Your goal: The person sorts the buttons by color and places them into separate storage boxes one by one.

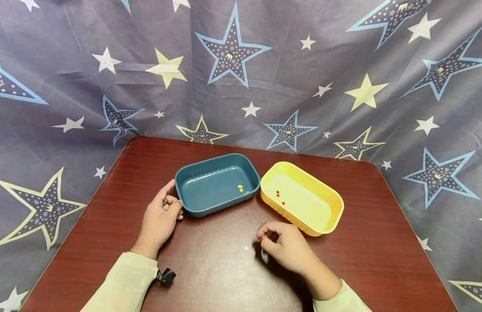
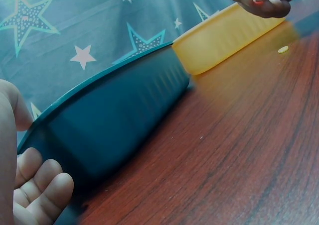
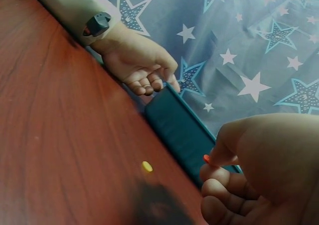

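Observation:
My right hand pinches a small red disc between thumb and index finger, in front of the yellow tray. Three red discs lie inside that tray, toward its left. My left hand holds the near left corner of the dark teal tray, its thumb and index finger at the rim and the other fingers curled by the outer wall. Several small yellow discs lie at the right end of the teal tray. On the table, left of my right hand, rests one yellow disc, which looks whitish from the head camera.
Both trays stand side by side on a reddish-brown wooden table, their near ends touching or almost so. A grey curtain printed with stars hangs behind and around the table. A black device sits on the left wrist.

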### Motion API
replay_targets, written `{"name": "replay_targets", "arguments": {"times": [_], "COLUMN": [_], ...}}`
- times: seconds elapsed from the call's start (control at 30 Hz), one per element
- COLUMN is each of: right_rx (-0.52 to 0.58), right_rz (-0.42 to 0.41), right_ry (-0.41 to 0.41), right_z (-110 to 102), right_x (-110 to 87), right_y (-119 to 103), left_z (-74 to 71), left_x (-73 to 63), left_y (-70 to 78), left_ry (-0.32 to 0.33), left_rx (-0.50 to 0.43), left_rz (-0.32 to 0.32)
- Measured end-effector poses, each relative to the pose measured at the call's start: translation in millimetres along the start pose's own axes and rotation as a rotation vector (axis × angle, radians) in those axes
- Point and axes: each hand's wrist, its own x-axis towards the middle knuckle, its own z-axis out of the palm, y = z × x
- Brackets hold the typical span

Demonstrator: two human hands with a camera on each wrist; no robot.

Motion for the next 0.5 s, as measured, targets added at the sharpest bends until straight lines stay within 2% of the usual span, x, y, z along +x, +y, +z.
{"name": "replay_targets", "arguments": {"times": [0.13,0.3,0.37,0.5], "right_rx": [0.003,-0.07,-0.112,-0.167], "right_rz": [0.019,-0.039,-0.062,-0.069], "right_ry": [0.004,0.051,0.08,0.115], "right_z": [-5,-11,-13,-17], "right_x": [1.1,3.7,5.3,8.1], "right_y": [-5,-7,-8,-9], "left_z": [-0.6,-1.1,-1.1,-1.4], "left_x": [0.8,1.6,0.2,-5.8], "left_y": [-2.4,-3.6,0.8,19.1], "left_ry": [-0.001,-0.007,-0.009,-0.012], "left_rx": [0.01,0.006,0.004,0.008], "left_rz": [-0.001,-0.012,-0.018,-0.014]}}
